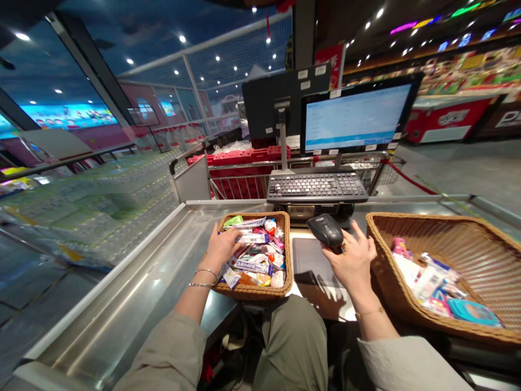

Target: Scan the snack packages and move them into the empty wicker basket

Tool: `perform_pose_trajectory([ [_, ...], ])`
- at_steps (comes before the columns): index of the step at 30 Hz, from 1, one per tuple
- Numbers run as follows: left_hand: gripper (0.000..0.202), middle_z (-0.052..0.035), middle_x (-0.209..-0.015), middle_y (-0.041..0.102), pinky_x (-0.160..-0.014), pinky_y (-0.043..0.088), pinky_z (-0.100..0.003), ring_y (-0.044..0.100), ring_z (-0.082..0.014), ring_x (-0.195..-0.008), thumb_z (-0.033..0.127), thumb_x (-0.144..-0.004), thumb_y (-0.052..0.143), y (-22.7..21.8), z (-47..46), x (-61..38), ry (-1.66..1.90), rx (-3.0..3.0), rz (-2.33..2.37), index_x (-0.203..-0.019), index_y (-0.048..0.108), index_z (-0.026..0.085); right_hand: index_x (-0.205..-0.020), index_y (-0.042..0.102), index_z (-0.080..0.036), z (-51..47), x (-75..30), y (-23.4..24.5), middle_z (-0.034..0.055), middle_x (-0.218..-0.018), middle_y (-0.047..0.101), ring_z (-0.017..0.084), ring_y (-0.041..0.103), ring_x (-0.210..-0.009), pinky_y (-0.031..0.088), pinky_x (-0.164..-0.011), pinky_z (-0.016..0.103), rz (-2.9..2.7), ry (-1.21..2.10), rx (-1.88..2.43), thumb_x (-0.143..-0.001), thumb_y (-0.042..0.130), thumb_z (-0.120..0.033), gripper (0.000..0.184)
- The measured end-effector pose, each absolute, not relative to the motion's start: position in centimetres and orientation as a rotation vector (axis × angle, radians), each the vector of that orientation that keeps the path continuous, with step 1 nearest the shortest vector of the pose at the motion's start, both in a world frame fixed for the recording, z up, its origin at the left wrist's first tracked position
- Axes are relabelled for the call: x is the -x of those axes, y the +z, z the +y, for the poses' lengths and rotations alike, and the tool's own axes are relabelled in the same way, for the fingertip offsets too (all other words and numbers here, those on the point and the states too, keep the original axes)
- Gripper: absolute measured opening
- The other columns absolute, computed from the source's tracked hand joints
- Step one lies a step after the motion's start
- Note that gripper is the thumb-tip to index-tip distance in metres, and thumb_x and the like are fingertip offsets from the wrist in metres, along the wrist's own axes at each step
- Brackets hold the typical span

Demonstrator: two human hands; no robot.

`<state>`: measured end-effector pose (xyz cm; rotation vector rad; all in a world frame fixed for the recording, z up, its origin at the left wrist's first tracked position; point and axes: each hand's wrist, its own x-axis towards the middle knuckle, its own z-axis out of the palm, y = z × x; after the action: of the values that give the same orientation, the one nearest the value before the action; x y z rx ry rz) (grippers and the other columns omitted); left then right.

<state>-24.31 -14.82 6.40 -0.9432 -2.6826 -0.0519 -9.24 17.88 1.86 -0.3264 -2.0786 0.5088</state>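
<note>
The left hand (pixel 221 247) reaches into a snack-filled wicker basket (pixel 285 255); the right hand (pixel 353 260) grips a black scanner (pixel 325 230).

woven wicker basket (pixel 285 255), brushed metal counter (pixel 163 271)

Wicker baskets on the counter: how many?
2. A small basket, full of packets, under the left hand; a larger basket right of the right hand, which holds the scanner. None look hidden.
</note>
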Motion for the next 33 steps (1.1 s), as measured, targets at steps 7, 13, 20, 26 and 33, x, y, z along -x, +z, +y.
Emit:
perform_pose_trajectory([
  [7, 0.026, -0.0040, -0.117, 0.077, -0.123, 0.026, -0.060, 0.071, -0.0236, -0.107, 0.031, -0.095, 0.062, 6.5, -10.6, 23.6, -0.143, 0.979, -2.504, -0.121, 0.067, 0.028, -0.090, 0.073, -0.024, 17.6, 9.2, 1.9, 0.0093, -0.115, 0.075, 0.036, 0.045, -0.139, 0.021, -0.114, 0.069, -2.109, 0.495, 0.294, -0.081, 0.062, -0.043, 0.023],
  [13, 0.024, -0.0025, -0.108, 0.077, -0.126, 0.020, -0.059, 0.072, -0.0198, -0.094, 0.026, -0.098, 0.057, 6.8, -6.2, 22.4, -0.213, 0.919, -2.423, -0.118, 0.071, 0.028, -0.092, 0.073, -0.024, 17.1, 9.1, 2.2, 0.0064, -0.121, 0.074, 0.036, 0.044, -0.141, 0.018, -0.115, 0.067, -2.121, 0.496, 0.245, -0.081, 0.064, -0.039, 0.021],
  [20, 0.036, -0.0026, -0.107, 0.075, -0.130, 0.008, -0.058, 0.071, -0.0184, -0.094, 0.017, -0.100, 0.046, 6.4, -3.0, 21.7, -0.197, 0.915, -2.357, -0.125, 0.068, 0.028, -0.087, 0.073, -0.025, 16.5, 8.9, 2.7, 0.0058, -0.126, 0.073, 0.036, 0.041, -0.143, 0.016, -0.116, 0.067, -2.154, 0.511, 0.200, -0.078, 0.064, -0.031, 0.015],
  [26, 0.039, -0.0043, -0.108, 0.074, -0.130, 0.010, -0.056, 0.070, -0.0188, -0.097, 0.016, -0.101, 0.043, 6.4, -1.7, 21.3, -0.190, 0.903, -2.317, -0.130, 0.066, 0.026, -0.083, 0.071, -0.024, 16.4, 8.8, 2.8, 0.0044, -0.126, 0.073, 0.037, 0.041, -0.144, 0.015, -0.115, 0.069, -2.157, 0.519, 0.149, -0.077, 0.067, -0.029, 0.009],
  [33, 0.037, -0.0042, -0.108, 0.075, -0.130, 0.014, -0.055, 0.070, -0.0194, -0.096, 0.017, -0.101, 0.045, 6.2, -0.9, 21.5, -0.223, 0.883, -2.322, -0.128, 0.068, 0.026, -0.083, 0.071, -0.023, 16.5, 8.8, 2.7, 0.0036, -0.125, 0.073, 0.037, 0.040, -0.145, 0.014, -0.116, 0.069, -2.144, 0.530, 0.133, -0.076, 0.068, -0.027, 0.009],
])
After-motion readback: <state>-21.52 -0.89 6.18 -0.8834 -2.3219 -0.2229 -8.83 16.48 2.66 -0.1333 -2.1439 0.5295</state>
